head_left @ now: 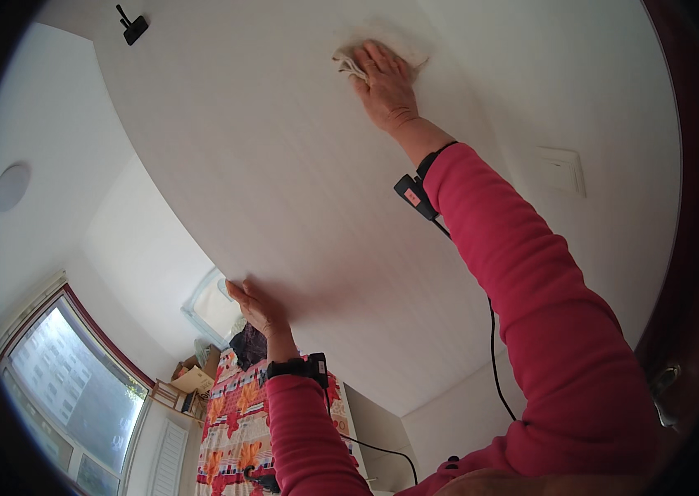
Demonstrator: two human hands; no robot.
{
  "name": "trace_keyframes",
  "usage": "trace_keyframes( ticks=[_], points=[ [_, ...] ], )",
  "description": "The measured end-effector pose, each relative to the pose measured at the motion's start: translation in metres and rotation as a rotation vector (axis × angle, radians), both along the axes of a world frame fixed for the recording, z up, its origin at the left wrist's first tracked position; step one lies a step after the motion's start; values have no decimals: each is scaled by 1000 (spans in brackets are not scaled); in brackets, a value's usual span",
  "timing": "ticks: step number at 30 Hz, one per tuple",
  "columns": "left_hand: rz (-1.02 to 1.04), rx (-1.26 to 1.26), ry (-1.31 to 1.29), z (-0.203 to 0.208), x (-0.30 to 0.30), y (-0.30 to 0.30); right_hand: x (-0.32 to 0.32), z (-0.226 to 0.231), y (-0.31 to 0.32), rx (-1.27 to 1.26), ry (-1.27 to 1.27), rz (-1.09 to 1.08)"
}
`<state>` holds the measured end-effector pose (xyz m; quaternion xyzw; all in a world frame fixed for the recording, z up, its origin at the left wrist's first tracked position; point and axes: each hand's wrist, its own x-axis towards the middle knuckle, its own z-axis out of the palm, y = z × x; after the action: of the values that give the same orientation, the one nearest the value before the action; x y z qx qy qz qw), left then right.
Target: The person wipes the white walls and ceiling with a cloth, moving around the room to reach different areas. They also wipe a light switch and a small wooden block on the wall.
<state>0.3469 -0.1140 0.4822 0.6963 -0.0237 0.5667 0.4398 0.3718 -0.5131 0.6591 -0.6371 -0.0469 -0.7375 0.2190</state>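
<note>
A broad pale panel (283, 190) with a faint grain fills the middle of the view. High on it, my right hand (387, 87) presses a light-coloured cloth (348, 64) against the surface, its fingers stretched over the fabric. Part of the cloth bunches out beside the thumb, and the rest is under the hand. Lower down, my left hand (260, 307) rests at the panel's left edge with fingers extended and nothing held. Dark bands with small black devices circle both wrists, and cables run from them.
A black hook-like fitting (134, 30) sits high on the panel. A light switch (560, 170) is at the right, with a metal door handle (665, 384) below it. Behind at lower left are a bed with a patterned red cover (234, 422), cardboard boxes (194, 379) and a window (77, 380).
</note>
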Motion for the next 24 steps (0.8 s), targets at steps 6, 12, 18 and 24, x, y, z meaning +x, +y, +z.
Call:
trace_keyframes(
  ticks=[6,12,18,24],
  points=[
    [-56,-29,-3,-4,5,-1,29,-43,-82,289,16,-35],
    [-65,34,-22,0,13,10,45,-80,-93,352,-20,52],
    [-168,16,-19,-1,6,7,55,-78,-104,383,10,54],
    [-246,51,-60,-2,3,10,54,-74,-107,396,18,76]
  ],
)
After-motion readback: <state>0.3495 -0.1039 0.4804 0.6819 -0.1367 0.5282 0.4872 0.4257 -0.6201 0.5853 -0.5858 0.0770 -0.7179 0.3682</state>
